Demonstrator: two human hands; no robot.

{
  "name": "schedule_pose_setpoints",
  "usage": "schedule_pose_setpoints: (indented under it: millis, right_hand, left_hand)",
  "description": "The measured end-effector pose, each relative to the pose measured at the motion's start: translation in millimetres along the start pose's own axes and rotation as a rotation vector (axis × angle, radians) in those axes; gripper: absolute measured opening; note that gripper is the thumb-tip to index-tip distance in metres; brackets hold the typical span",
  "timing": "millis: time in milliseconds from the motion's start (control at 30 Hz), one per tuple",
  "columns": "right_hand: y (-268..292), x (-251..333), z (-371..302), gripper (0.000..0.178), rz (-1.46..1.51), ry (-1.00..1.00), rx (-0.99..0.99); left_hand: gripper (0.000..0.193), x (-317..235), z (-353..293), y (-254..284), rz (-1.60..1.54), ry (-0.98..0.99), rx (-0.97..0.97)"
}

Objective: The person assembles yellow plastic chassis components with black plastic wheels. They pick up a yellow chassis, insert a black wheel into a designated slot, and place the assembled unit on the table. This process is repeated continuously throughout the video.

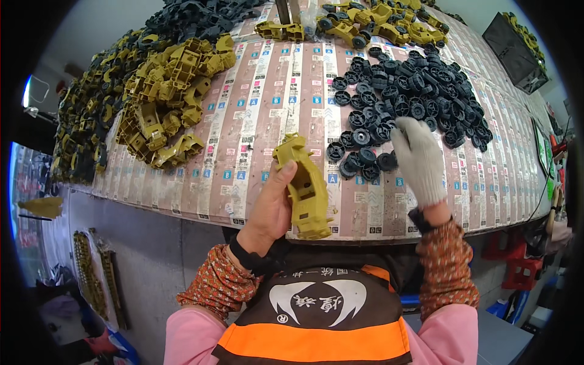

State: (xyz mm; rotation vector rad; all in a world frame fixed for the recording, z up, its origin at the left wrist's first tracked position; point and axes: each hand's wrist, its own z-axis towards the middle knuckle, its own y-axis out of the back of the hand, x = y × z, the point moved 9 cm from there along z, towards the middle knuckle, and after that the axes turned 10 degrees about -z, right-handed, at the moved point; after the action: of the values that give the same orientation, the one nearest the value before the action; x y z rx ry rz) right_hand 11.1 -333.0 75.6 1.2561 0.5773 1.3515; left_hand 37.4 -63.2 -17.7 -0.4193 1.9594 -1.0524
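A yellow plastic toy car body [307,198] is gripped in my bare left hand [272,204] at the front edge of the table. It is tilted, with its hollow side and a few small pegs showing. My right hand [418,155], in a white knitted glove, is at the near side of a heap of black toy wheels [420,91]. Its fingers are bent and drawn together against the wheels; what lies between the fingertips is hidden. Several loose wheels [362,137] lie just left of this hand.
More yellow car bodies [173,79] are piled at the left. A mound of yellow-and-black assembled pieces [85,121] lies beyond them at the table's edge. Dark parts [201,21] and yellow bodies with wheels [383,21] lie at the back. A black crate [516,52] stands far right.
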Motion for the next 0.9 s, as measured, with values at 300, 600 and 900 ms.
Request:
schedule_pose_setpoints:
  millis: [300,600,900]
  right_hand:
    - [-33.2,5.7,24.8,0.026,-0.246,0.146,0.043]
    - [-35.0,2.2,11.8,0.032,-0.104,0.098,-0.027]
    - [-26.9,0.2,4.5,0.018,-0.083,0.078,0.005]
  left_hand:
    - [0.047,2.7,-1.7,8.0,0.084,-0.018,-0.023]
    - [0.055,21.1,-1.2,4.9,0.051,0.064,0.000]
    - [0.059,18.7,-7.0,9.7,0.052,0.051,0.004]
